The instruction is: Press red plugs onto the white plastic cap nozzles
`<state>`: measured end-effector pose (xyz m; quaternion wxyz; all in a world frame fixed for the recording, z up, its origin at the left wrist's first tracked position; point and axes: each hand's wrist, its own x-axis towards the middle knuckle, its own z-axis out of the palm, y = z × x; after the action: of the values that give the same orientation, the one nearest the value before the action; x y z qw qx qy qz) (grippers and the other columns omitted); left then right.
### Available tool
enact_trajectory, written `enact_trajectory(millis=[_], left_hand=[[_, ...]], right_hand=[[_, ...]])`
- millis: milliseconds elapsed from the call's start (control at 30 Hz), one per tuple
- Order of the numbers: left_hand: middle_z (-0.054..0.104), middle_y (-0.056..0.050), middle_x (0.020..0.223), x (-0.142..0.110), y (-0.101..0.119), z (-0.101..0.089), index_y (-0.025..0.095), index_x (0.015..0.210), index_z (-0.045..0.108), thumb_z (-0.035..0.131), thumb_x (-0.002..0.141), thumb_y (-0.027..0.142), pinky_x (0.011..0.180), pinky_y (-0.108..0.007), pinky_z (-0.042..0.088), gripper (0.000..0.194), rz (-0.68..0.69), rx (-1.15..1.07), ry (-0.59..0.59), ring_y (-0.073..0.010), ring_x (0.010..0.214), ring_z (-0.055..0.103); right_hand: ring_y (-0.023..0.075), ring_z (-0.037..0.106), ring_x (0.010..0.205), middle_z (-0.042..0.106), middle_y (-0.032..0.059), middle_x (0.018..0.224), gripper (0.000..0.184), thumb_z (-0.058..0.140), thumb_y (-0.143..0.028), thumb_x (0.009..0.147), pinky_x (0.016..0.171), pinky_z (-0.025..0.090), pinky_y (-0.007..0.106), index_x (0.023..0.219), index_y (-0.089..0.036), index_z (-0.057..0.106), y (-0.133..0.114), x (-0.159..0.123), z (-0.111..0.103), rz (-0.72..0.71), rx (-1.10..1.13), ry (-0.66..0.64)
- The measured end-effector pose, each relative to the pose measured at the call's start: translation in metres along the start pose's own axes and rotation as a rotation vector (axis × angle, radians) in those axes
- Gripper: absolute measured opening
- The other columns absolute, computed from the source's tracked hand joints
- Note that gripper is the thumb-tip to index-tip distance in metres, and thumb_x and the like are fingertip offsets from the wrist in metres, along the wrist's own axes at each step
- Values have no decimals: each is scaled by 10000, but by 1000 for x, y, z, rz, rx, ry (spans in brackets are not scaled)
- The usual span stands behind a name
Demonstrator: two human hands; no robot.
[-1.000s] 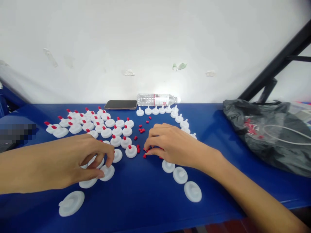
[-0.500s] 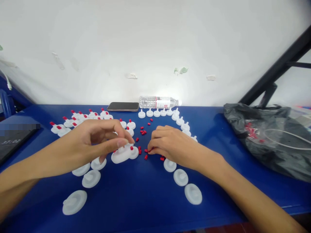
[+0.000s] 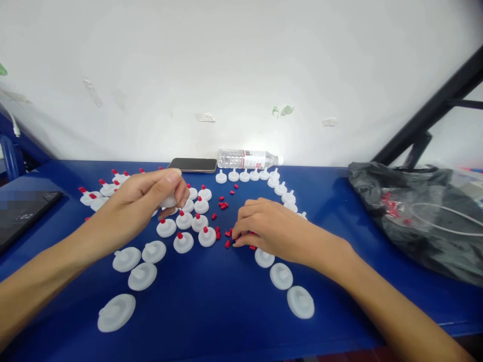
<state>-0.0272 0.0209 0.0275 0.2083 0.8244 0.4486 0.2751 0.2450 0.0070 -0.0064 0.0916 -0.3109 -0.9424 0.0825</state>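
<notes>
My camera feed shows the left hand (image 3: 147,197) left of centre in the frame, its fingers curled and clamped on a white disc (image 3: 168,202). I can see only a sliver of that disc between thumb and fingers, so I cannot tell whether its nozzle wears a red tip. The right hand (image 3: 260,226) is right of centre, low over the loose red caps (image 3: 227,244); its thumb and forefinger bend toward each other right beside them, but I cannot tell whether they pinch one.

More loose caps trail up the middle of the frame. Left of them I have a cluster of red-tipped discs (image 3: 183,243) standing on the blue surface (image 3: 211,311), partly hidden by the left hand. Four bare discs (image 3: 142,277) lie at lower left. On the right, a curved row of bare discs (image 3: 281,276) passes behind the right hand and comes out nearer the bottom.

At the back centre, a phone (image 3: 193,165) lies beside a clear bottle (image 3: 247,159) on its side. At far right I see a dark plastic bag (image 3: 362,183); at far left, a dark-screened device (image 3: 22,229).
</notes>
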Motion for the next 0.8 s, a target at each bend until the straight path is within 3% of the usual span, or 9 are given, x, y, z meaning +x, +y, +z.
enact_trajectory(millis=[100, 167, 233, 333, 500, 567, 667, 800], left_hand=[[498, 3, 786, -2, 3, 3, 212, 795, 455, 281, 1090, 472, 547, -261, 416, 430, -85, -270, -30, -111, 639, 437], [481, 14, 800, -6, 4, 5, 229, 919, 490, 341, 1062, 425, 523, -252, 396, 285, -100, -288, -28, -115, 635, 424], [454, 36, 743, -10, 7, 7, 264, 1074, 501, 405, 1035, 392, 501, -243, 384, 165, -129, -242, -13, -121, 596, 419], [503, 39, 746, -13, 10, 11, 311, 1276, 509, 430, 1041, 413, 445, -243, 331, 269, -137, -64, 53, -112, 510, 382], [674, -39, 1146, -12, 8, 15, 322, 1230, 670, 442, 1046, 399, 602, -239, 456, 304, 58, 55, 70, -122, 654, 539], [712, -17, 1058, -12, 7, 16, 340, 1286, 656, 539, 1008, 450, 597, -241, 451, 321, 49, 71, 56, -113, 589, 506], [684, 46, 755, -13, 6, 19, 342, 1308, 662, 706, 897, 539, 585, -247, 425, 458, 39, 153, 53, -116, 514, 466], [627, 62, 613, -15, 3, 24, 335, 1200, 739, 713, 872, 603, 588, -254, 413, 424, 80, 215, 58, -126, 492, 465]], right_hand=[[181, 639, 919, 736, 11, 900, 128, 688, -234, 1000, 851, 425, 344, 945, -218, 802, -1, 0, -1, 13, -2, -34], [179, 636, 909, 730, 11, 897, 143, 675, -230, 1007, 844, 420, 343, 931, -212, 795, -2, 0, -2, 36, -12, -50], [180, 635, 908, 725, 14, 907, 141, 666, -227, 1012, 843, 421, 343, 942, -206, 786, -2, 0, -3, 50, -22, -52], [187, 640, 922, 724, 22, 951, 103, 668, -220, 1010, 825, 426, 342, 988, -202, 767, -3, 1, -5, 58, -46, 15], [198, 670, 947, 737, 41, 1028, 79, 628, -200, 1026, 826, 462, 339, 1031, -180, 705, -6, 1, -8, 161, -7, 210], [186, 675, 924, 744, 34, 1030, 81, 604, -204, 1036, 815, 481, 326, 1047, -186, 682, -8, 0, -8, 192, 66, 289], [166, 681, 892, 748, 18, 996, 69, 598, -212, 1032, 788, 504, 294, 1041, -201, 666, -12, 0, -9, 182, 195, 432], [140, 682, 836, 742, -3, 939, 45, 628, -194, 1006, 783, 523, 268, 997, -202, 671, -18, 2, -11, 133, 299, 617]])
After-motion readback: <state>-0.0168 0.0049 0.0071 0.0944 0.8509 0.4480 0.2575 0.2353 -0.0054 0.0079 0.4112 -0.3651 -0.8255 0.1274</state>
